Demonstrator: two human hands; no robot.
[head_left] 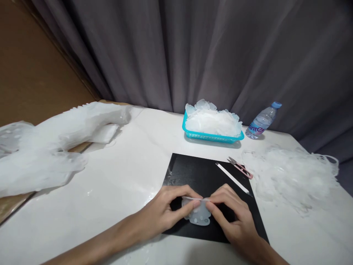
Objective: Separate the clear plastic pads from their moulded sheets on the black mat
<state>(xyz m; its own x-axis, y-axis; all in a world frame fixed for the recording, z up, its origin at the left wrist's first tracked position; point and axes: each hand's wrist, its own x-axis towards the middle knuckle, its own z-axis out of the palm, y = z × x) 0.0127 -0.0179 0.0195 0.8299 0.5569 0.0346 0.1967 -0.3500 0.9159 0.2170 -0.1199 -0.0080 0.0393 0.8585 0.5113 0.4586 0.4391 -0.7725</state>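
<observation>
Between my two hands is a translucent, milky silicone-like sheet piece (200, 214) with a rounded outline and small holes, held over a black mat (193, 173). My left hand (173, 208) pinches its upper left edge between thumb and fingers. On the other side, my right hand (230, 209) grips the upper right edge in a pinch. A thin strip of the piece's edge runs between the fingertips. Beyond my right hand, a white, pen-like tool (232, 178) with dark ends lies on the mat. Pink-handled thread snips (240, 168) rest across the mat's upper right edge.
A turquoise basket (212, 137) heaped with translucent pieces stands at the back, beside a water bottle (261, 121). To the right spreads a tangled pile of clear scraps (292, 176). Stacked white translucent sheets (55, 147) cover the left side. A grey curtain (193, 51) hangs behind the table.
</observation>
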